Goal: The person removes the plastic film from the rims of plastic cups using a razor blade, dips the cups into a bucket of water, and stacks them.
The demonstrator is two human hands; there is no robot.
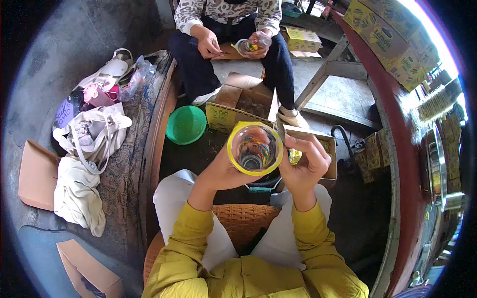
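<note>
My left hand [216,171] is wrapped round a clear plastic cup [251,161] with coloured print on its side. The cup's mouth is tilted up toward me, with yellow film [231,154] round its rim. My right hand [305,166] is at the cup's right edge, thumb and forefinger pinching a thin, greyish, blade-like piece [281,133] against the rim. What exactly that piece is, I cannot make out. Behind my right hand, yellow scraps [295,157] show inside an open cardboard box [329,171].
Opposite sits another person [228,30] holding a similar cup [248,47]. Between us stand a cardboard box [221,116] with clear cups in it and a green basin [186,124]. Bags [94,126] lie on the bench at left. A wooden frame [323,79] rises at right.
</note>
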